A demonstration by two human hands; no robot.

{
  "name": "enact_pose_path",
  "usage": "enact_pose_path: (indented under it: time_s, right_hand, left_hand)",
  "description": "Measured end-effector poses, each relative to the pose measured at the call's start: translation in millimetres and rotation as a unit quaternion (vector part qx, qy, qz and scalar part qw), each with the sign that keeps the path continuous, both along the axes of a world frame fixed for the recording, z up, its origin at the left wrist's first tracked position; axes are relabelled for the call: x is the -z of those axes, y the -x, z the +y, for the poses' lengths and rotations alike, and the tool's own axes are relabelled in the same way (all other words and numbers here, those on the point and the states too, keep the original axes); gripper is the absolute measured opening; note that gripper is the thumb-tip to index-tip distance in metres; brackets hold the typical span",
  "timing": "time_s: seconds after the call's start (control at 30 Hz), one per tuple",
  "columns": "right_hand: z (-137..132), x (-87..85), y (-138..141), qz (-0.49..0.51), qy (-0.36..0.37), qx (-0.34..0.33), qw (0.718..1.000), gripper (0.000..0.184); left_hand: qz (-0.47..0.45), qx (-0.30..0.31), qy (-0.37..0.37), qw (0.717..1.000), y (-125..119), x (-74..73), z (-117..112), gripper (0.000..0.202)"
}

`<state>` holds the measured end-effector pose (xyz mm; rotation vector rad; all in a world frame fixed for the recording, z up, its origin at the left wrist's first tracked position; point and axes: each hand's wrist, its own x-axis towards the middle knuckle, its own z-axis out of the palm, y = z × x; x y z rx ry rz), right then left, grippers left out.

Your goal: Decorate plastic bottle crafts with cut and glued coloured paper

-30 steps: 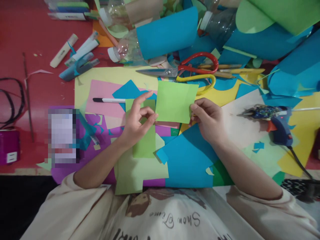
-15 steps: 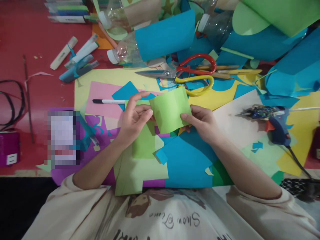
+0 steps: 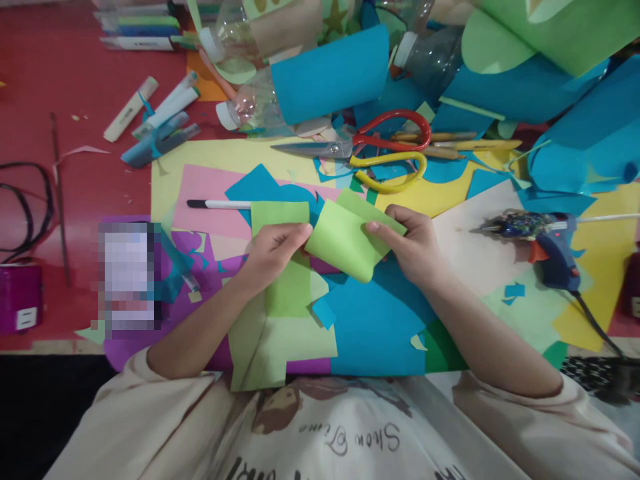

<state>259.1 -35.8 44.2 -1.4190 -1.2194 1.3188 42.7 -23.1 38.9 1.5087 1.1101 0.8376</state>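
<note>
A light green piece of paper (image 3: 345,233) is held up over the middle of the table, bent over on itself with a rounded lower fold. My right hand (image 3: 416,241) pinches its right side, thumb on top and fingers behind. At the left corner, the thumb and fingertips of my left hand (image 3: 277,250) are closed on the paper's edge. Under my left hand lies another green paper strip (image 3: 287,300). Just behind the held paper rest large scissors (image 3: 345,148) with one red and one yellow handle. A white marker with a black end (image 3: 215,204) lies to the left.
A blue glue gun (image 3: 557,257) lies at the right on coloured paper. Plastic bottles (image 3: 253,100), one wrapped in blue paper (image 3: 333,77), lie at the back. Markers (image 3: 160,117), a phone (image 3: 129,273) and a purple box (image 3: 20,298) are at the left. Paper scraps surround the hands.
The green paper has gone from nearly flat to folded over and tilted. My left hand's fingers, spread before, have closed at the paper's left edge. My right hand keeps its grip.
</note>
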Motion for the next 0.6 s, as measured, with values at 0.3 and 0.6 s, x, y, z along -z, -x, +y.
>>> enact_pose_path:
  time_s: [0.3, 0.6]
  right_hand:
    - [-1.1, 23.5, -4.6, 0.057, -0.010, 0.090, 0.994, 0.055]
    - [-0.6, 16.6, 0.5, 0.076, -0.107, 0.051, 0.990, 0.040]
  left_hand:
    - [-0.023, 0.006, -0.013, 1.000, -1.1, 0.9, 3.2, 0.035]
    - [-0.056, -0.086, -0.035, 0.994, 1.5, 5.2, 2.0, 0.004]
